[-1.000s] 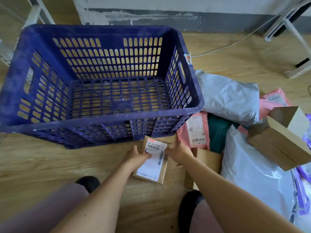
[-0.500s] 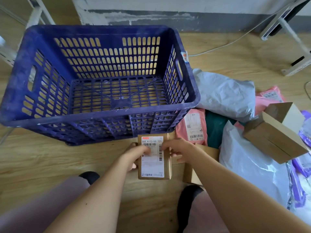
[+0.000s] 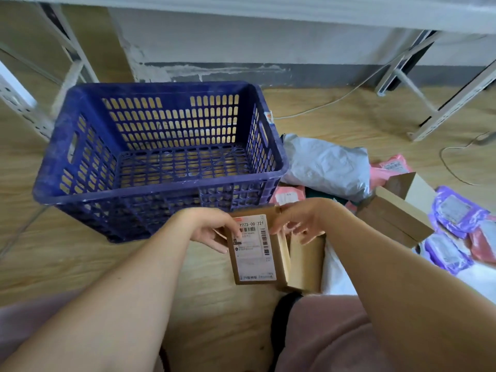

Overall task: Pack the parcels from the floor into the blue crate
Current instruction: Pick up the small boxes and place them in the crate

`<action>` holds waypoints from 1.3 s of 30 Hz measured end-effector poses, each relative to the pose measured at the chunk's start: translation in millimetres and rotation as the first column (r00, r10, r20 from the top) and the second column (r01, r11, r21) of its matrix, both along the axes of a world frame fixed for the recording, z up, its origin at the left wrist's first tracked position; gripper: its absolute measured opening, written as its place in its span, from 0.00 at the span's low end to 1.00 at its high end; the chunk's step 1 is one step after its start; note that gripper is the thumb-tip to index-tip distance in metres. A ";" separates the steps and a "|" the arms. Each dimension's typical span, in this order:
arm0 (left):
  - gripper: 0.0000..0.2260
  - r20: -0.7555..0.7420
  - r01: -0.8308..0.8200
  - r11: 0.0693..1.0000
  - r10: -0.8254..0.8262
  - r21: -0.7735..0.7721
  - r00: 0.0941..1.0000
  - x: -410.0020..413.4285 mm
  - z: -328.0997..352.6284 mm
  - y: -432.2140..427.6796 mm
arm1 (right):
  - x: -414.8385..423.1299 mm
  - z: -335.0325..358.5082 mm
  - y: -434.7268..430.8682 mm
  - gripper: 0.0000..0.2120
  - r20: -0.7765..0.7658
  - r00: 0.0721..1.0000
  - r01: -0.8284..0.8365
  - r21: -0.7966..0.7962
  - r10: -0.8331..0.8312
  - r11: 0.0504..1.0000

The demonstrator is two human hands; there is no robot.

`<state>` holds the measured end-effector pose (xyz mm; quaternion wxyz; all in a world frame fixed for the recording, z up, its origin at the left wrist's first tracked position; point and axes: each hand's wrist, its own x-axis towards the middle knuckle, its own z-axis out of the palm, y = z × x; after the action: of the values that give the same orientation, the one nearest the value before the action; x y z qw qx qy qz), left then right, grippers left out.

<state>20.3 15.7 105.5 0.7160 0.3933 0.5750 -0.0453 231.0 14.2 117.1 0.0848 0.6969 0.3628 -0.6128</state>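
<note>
Wood-grain floor [image 3: 80, 264] runs to a scuffed grey and white wall, with white metal rack legs [image 3: 442, 108] at either side and a thin white cable [image 3: 322, 106] trailing across the boards.

Item 1. Dark blue slatted plastic crate [image 3: 161, 181] stands on the floor, its open top facing up. Only its own lattice bottom shows inside, so packing is judged barely begun.

Item 2. Small brown cardboard box [image 3: 255, 251] with a white shipping label is held off the floor, just short of the crate's near wall. Left hand [image 3: 212, 229] grips its upper left edge, thumb on the label. Right hand [image 3: 300, 218] pinches the upper right corner with thumb and forefinger, its other fingers splayed loose.

Item 3. Governing relation: the crate lies ahead and to the left of the hands. The box's long axis points away from the person, roughly square to the near wall. Left hand is the nearer to the rim. The box must rise over that rim and travel forward-left.

Item 4. Legible text: "Y773-00 721", the leading characters hidden under the thumb. Barcodes sit below and along the right edge; the smaller print is unreadable.

Item 5. Unpacked parcels on the right: plain brown carton [image 3: 306, 261] directly behind the held box, crumpled grey plastic mailer [image 3: 327, 165], pink mailers [image 3: 394, 165], purple mailers [image 3: 456, 208], larger open cardboard box [image 3: 394, 216]
</note>
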 end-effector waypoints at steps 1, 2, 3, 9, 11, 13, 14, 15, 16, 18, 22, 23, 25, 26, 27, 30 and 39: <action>0.04 0.010 0.016 1.000 -0.016 0.004 1.000 1.2 8.5 1.5 | 3.5 6.3 -1.8 0.36 -0.027 0.999 0.032 0.018 -0.032 0.999; 0.04 0.017 0.041 0.999 -0.041 0.011 0.999 2.5 17.8 3.2 | 6.9 12.6 -2.7 0.36 -0.067 0.996 0.065 0.019 -0.063 0.998; 0.03 0.016 0.073 0.997 -0.074 0.023 0.997 3.4 27.3 4.8 | 9.9 18.7 -2.8 0.34 -0.113 0.990 0.087 0.010 -0.086 0.996; 0.12 -0.012 0.186 0.976 -0.186 0.114 0.983 -3.5 81.3 19.4 | 12.8 70.3 -2.6 0.28 -0.223 0.967 0.150 0.088 -0.127 0.985; 0.14 -0.007 0.198 0.968 -0.199 0.153 0.980 -7.0 102.6 25.8 | 11.1 87.6 0.2 0.29 -0.255 0.956 0.180 0.115 -0.146 0.977; 0.16 0.008 0.169 0.962 -0.174 0.214 0.985 -10.4 123.3 34.4 | 9.9 103.9 5.8 0.28 -0.293 0.935 0.259 0.169 -0.202 0.951; 0.16 0.020 0.136 0.960 -0.145 0.245 0.989 -12.0 131.7 38.1 | 7.5 111.8 8.6 0.26 -0.314 0.921 0.303 0.196 -0.233 0.933; 0.16 0.039 0.091 0.956 -0.105 0.279 0.994 -13.3 138.6 41.5 | 4.6 117.9 12.1 0.23 -0.337 0.902 0.357 0.231 -0.270 0.905; 0.15 0.071 0.032 0.949 -0.057 0.313 0.996 -14.5 144.3 44.1 | 0.0 123.9 14.9 0.21 -0.364 0.878 0.417 0.267 -0.310 0.869; 0.11 0.148 -0.097 0.924 0.045 0.370 0.988 -15.5 150.7 48.2 | -15.1 134.4 20.5 0.17 -0.401 0.846 0.498 0.356 -0.352 0.790; 0.13 0.251 -0.279 0.881 0.191 0.382 0.949 -21.5 144.6 59.4 | -52.7 140.4 42.3 0.34 -0.439 0.793 0.606 0.496 -0.423 0.621; 0.16 0.260 -0.299 0.879 0.210 0.373 0.942 -23.7 140.7 63.5 | -60.2 139.7 48.9 0.41 -0.453 0.769 0.638 0.505 -0.451 0.581; 0.22 0.283 -0.346 0.873 0.256 0.343 0.925 -27.4 132.9 72.3 | -71.2 135.9 59.7 0.40 -0.475 0.738 0.674 0.539 -0.479 0.505; 0.22 0.304 -0.374 0.869 0.279 0.324 0.911 -28.8 129.5 76.7 | -74.9 133.2 63.6 0.37 -0.484 0.730 0.682 0.555 -0.481 0.476; 0.21 0.327 -0.404 0.864 0.305 0.301 0.895 -30.3 126.1 81.1 | -77.5 128.7 67.8 0.33 -0.493 0.728 0.684 0.565 -0.476 0.461; 0.18 0.366 -0.488 0.839 0.388 0.242 0.846 -34.9 115.8 95.0 | -81.0 112.1 80.2 0.25 -0.490 0.760 0.650 0.577 -0.428 0.494; 0.13 0.290 -0.618 0.736 0.550 0.276 0.783 -48.7 44.8 152.4 | -107.4 53.9 134.1 0.21 -0.354 0.891 0.446 0.564 -0.284 0.695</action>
<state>-28.4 168.1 150.3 0.6610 0.3174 0.5972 0.3251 123.6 148.3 171.0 -0.3225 0.6630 0.4076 -0.5387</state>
